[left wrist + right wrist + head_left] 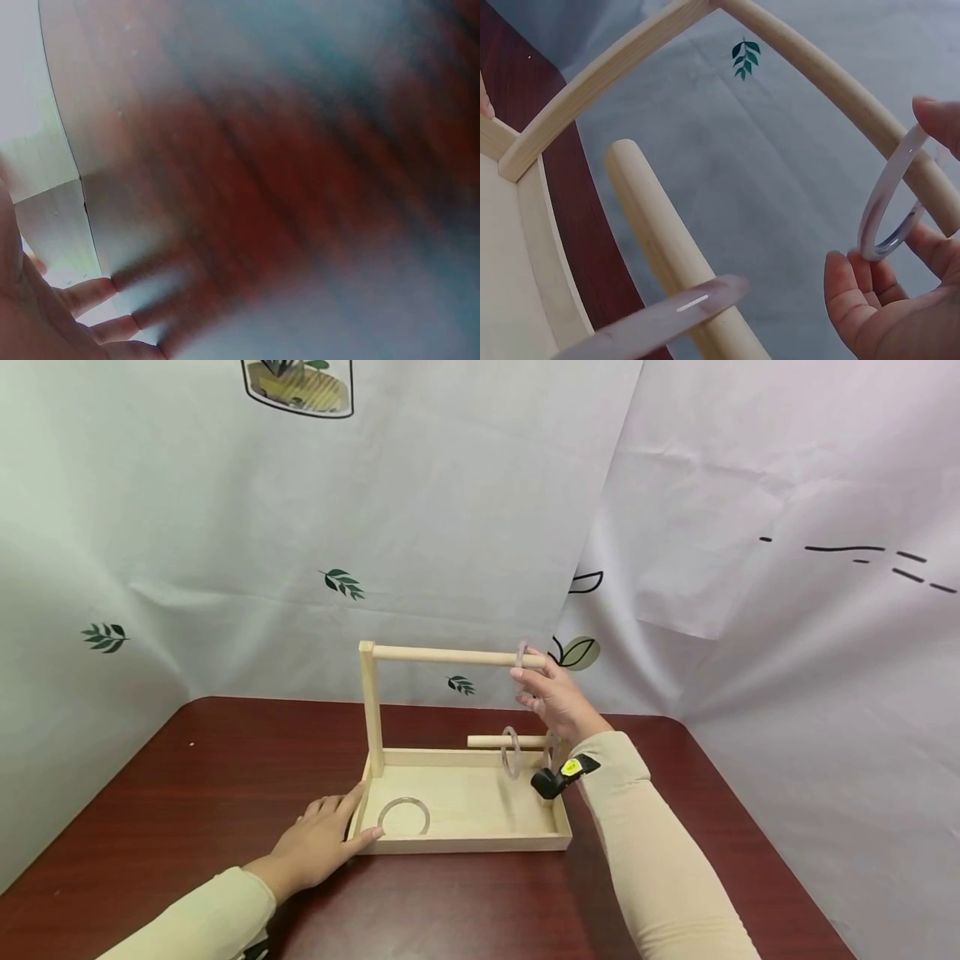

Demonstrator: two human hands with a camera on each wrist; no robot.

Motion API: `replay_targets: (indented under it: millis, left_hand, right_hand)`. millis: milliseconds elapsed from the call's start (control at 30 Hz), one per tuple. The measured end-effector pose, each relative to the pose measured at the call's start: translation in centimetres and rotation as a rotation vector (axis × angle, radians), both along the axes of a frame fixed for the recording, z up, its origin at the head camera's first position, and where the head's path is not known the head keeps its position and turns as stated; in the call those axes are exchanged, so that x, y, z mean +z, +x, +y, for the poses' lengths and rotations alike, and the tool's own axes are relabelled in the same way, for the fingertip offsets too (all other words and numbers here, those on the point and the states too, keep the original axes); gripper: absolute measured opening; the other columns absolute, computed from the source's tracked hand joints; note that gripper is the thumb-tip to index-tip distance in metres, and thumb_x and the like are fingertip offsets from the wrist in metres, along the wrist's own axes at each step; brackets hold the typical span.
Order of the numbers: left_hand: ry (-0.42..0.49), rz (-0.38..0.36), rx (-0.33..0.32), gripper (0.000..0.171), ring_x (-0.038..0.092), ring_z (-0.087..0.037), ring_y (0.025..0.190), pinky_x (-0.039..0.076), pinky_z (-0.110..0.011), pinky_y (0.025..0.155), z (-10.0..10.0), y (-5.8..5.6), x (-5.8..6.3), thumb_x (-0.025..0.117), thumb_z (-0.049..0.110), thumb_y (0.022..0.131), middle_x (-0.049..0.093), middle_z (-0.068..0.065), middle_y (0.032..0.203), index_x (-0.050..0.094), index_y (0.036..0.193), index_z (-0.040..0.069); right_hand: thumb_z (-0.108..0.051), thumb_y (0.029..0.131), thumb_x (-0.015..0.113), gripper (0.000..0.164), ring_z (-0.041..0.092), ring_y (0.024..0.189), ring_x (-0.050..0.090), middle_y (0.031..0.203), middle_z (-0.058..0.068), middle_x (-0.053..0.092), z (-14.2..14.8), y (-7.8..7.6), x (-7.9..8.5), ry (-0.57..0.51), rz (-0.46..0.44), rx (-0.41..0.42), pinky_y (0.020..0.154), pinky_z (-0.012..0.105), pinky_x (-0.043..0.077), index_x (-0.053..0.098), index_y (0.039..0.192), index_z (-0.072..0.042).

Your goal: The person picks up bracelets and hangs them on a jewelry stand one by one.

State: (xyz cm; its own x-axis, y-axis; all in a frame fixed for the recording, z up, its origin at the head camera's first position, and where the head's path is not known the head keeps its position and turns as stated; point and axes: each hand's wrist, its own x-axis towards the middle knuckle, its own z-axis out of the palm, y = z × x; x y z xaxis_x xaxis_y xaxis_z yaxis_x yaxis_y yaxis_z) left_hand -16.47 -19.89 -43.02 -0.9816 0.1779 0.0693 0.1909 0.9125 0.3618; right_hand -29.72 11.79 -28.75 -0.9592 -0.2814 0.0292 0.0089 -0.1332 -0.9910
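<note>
My right hand (558, 697) pinches a translucent pale bangle (883, 191) between thumb and fingers. That bangle encircles the upper wooden rod (442, 654) near its free right end. Below, a shorter rod (483, 741) carries another bangle (697, 304); one more bangle (553, 745) sits closer to its base, partly hidden by the right wrist and its camera. A bangle (405, 799) lies flat in the wooden tray (472, 843), at the front left. Fingers spread, my left hand (318, 843) rests against the tray's left front corner, thumb over the front rim.
An upright post (371, 710) at the tray's left side bears the upper rod. The tray stands on a dark red-brown table (225, 777). Behind it hangs a white cloth (450, 527) printed with leaves.
</note>
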Motion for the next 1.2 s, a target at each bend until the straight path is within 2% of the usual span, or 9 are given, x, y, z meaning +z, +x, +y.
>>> replay_targets:
  millis: [133,233,333,433,533,733,1200]
  left_hand:
    - [-0.001,-0.001,-0.001,0.083,0.045,-0.05,0.121,0.041,-0.065,0.087,0.0,0.0,0.0,0.05,0.065,0.09,0.052,-0.027,0.128,0.033,0.15,0.009]
    - [-0.001,-0.006,0.003,0.083,0.044,-0.05,0.121,0.041,-0.066,0.087,0.0,0.0,0.0,0.05,0.064,0.09,0.052,-0.027,0.128,0.033,0.15,0.009]
    - [-0.004,-0.01,0.006,0.083,0.044,-0.05,0.122,0.041,-0.066,0.088,0.0,0.0,0.0,0.05,0.064,0.09,0.052,-0.027,0.129,0.032,0.151,0.01]
    - [-0.011,-0.018,0.001,0.083,0.044,-0.05,0.121,0.042,-0.066,0.087,0.0,0.0,0.2,0.05,0.064,0.09,0.052,-0.027,0.128,0.032,0.151,0.01]
    - [-0.019,-0.024,-0.002,0.084,0.045,-0.05,0.121,0.042,-0.065,0.086,0.0,0.0,0.2,0.05,0.065,0.09,0.052,-0.027,0.128,0.032,0.151,0.01]
    - [-0.018,-0.03,0.004,0.083,0.044,-0.049,0.121,0.043,-0.065,0.085,0.1,0.0,0.3,0.051,0.064,0.09,0.052,-0.026,0.129,0.032,0.151,0.01]
    - [-0.003,-0.032,0.012,0.083,0.043,-0.049,0.124,0.04,-0.066,0.089,-0.1,0.0,0.1,0.049,0.066,0.09,0.051,-0.026,0.131,0.032,0.151,0.012]
  right_hand:
    - [-0.01,0.094,0.056,0.053,0.019,0.116,0.042,0.14,0.003,0.039,-0.3,0.0,-0.2,-0.021,-0.028,-0.012,0.108,0.046,0.031,0.038,0.144,-0.013]
    - [-0.011,0.094,0.057,0.047,0.017,0.105,0.043,0.125,0.002,0.042,-0.6,0.0,-0.3,-0.021,-0.046,-0.018,0.106,0.044,0.033,0.043,0.138,-0.013]
    - [-0.011,0.094,0.057,0.056,0.021,0.116,0.042,0.136,0.007,0.039,-0.9,0.0,-0.4,-0.025,-0.072,-0.012,0.109,0.045,0.031,0.035,0.146,-0.012]
    - [-0.011,0.094,0.056,0.067,0.028,0.134,0.033,0.152,0.013,0.026,-1.2,0.0,-0.6,-0.034,-0.086,0.009,0.112,0.046,0.028,0.023,0.153,-0.011]
    - [-0.011,0.095,0.056,0.071,0.031,0.141,0.026,0.158,0.016,0.016,-1.6,-0.1,-0.7,-0.035,-0.077,0.037,0.113,0.047,0.027,0.018,0.155,-0.011]
    - [-0.013,0.094,0.057,0.072,0.031,0.143,0.023,0.158,0.015,0.015,-2.4,-0.1,-0.9,-0.043,-0.089,0.066,0.114,0.048,0.024,0.018,0.155,-0.014]
    - [-0.012,0.094,0.056,0.069,0.031,0.139,0.028,0.156,0.014,0.023,-4.4,0.0,-1.0,-0.096,-0.122,0.102,0.114,0.048,0.021,0.021,0.154,-0.015]
